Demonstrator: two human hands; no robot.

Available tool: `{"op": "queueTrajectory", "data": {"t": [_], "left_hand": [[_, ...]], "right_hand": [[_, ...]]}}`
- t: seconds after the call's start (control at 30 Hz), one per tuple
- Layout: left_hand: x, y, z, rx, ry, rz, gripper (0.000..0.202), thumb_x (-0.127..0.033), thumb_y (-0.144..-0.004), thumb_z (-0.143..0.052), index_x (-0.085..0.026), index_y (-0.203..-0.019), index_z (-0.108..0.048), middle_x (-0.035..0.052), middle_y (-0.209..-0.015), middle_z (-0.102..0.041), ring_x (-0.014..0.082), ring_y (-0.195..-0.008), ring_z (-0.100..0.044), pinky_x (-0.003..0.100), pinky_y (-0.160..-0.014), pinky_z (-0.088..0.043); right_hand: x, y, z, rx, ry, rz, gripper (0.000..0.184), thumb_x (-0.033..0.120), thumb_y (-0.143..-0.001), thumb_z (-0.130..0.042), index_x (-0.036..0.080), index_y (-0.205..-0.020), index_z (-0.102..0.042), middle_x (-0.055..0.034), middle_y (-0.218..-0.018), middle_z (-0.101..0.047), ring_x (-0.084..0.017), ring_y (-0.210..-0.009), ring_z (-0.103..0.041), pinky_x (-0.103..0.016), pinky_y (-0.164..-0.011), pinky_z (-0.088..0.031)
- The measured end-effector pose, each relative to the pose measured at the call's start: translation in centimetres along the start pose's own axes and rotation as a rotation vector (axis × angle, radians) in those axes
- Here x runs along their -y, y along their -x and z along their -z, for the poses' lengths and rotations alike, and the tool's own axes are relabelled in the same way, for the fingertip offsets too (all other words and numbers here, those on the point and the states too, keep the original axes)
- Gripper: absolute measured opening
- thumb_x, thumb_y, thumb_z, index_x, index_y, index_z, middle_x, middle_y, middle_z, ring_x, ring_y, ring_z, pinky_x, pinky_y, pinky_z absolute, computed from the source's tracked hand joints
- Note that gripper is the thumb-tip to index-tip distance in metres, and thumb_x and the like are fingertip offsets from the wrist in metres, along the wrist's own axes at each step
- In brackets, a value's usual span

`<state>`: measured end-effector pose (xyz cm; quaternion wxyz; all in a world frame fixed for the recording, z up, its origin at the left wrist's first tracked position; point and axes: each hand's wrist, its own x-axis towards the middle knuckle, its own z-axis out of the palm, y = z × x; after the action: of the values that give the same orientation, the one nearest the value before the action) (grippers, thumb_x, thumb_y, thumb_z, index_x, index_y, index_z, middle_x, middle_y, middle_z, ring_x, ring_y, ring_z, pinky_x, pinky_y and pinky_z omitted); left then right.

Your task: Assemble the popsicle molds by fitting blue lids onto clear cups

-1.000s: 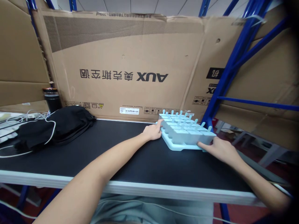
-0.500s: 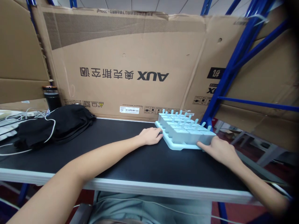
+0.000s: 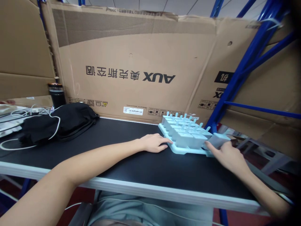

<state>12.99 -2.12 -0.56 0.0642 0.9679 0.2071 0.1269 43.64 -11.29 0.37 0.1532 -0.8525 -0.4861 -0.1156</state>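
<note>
A light blue popsicle mould tray [image 3: 178, 150] with several moulds and stick handles sits at the right end of the black tabletop [image 3: 122, 157]. My left hand [image 3: 155, 143] lies flat on the table, fingers stretched against the tray's left edge. My right hand [image 3: 227, 154] grips one popsicle mould [image 3: 218, 140] at the tray's near right corner; the mould is tilted and lifted out to the right.
A large AUX cardboard box [image 3: 141, 66] stands behind the table. A black bag [image 3: 68, 121] with a white cable lies at the left, beside a dark tumbler [image 3: 57, 95]. Blue shelf posts [image 3: 232, 84] rise at the right.
My right hand has pulled one mould out of the tray's near right corner and tilted it rightwards. My left hand slid down along the tray's left edge and flattened.
</note>
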Motion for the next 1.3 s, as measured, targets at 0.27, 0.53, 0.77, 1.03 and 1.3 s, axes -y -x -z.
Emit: {"op": "queueTrajectory", "data": {"t": [0.27,0.53,0.77,1.03,1.3], "left_hand": [[0.9,0.8,-0.2,0.016,0.010,-0.074,0.041,-0.043,-0.098,-0.033,-0.034,-0.135,-0.048,-0.0007,-0.140,-0.053,0.0209,-0.129,-0.046,0.039,-0.104,-0.042],[9.7,8.7,3.1,-0.055,-0.114,0.196,0.036,-0.044,-0.097,-0.034,-0.029,-0.117,-0.059,0.0002,-0.130,-0.060,0.0207,-0.122,-0.050,0.036,-0.102,-0.042],[15.3,11.8,4.3,-0.117,-0.184,0.484,0.043,-0.047,-0.095,-0.034,-0.022,-0.122,-0.056,0.0067,-0.128,-0.060,0.0234,-0.119,-0.052,0.037,-0.102,-0.040],[15.5,11.3,3.8,-0.085,-0.208,0.417,0.044,-0.046,-0.096,-0.032,-0.022,-0.123,-0.057,0.0042,-0.131,-0.059,0.0230,-0.122,-0.048,0.036,-0.107,-0.033],[15.3,11.3,3.7,-0.089,-0.226,0.419,0.043,-0.045,-0.096,-0.032,-0.023,-0.122,-0.058,0.0041,-0.129,-0.060,0.0239,-0.121,-0.048,0.037,-0.106,-0.034]], "right_hand": [[1.1,0.6,3.6,-0.219,-0.365,-0.103,0.048,0.058,-0.078,-0.039,0.019,-0.102,-0.052,-0.0228,-0.112,-0.062,-0.039,-0.109,-0.058,-0.042,-0.087,-0.044],[11.8,4.0,8.9,-0.066,-0.415,0.346,0.026,0.037,-0.074,-0.041,0.020,-0.089,-0.054,-0.0101,-0.089,-0.066,-0.026,-0.085,-0.062,-0.034,-0.076,-0.046],[25.4,2.3,3.3,0.361,0.287,0.703,0.055,0.031,-0.077,-0.052,0.011,-0.128,-0.049,-0.0195,-0.120,-0.062,-0.034,-0.108,-0.061,-0.041,-0.085,-0.047],[28.1,-1.2,2.7,0.479,0.422,0.607,0.084,0.064,-0.080,-0.044,0.013,-0.145,-0.037,-0.0200,-0.139,-0.051,-0.038,-0.124,-0.051,-0.050,-0.096,-0.043],[30.5,-1.5,2.5,0.279,0.353,0.697,0.076,0.070,-0.080,-0.045,0.014,-0.130,-0.057,-0.0206,-0.129,-0.058,-0.037,-0.120,-0.054,-0.048,-0.096,-0.041]]}}
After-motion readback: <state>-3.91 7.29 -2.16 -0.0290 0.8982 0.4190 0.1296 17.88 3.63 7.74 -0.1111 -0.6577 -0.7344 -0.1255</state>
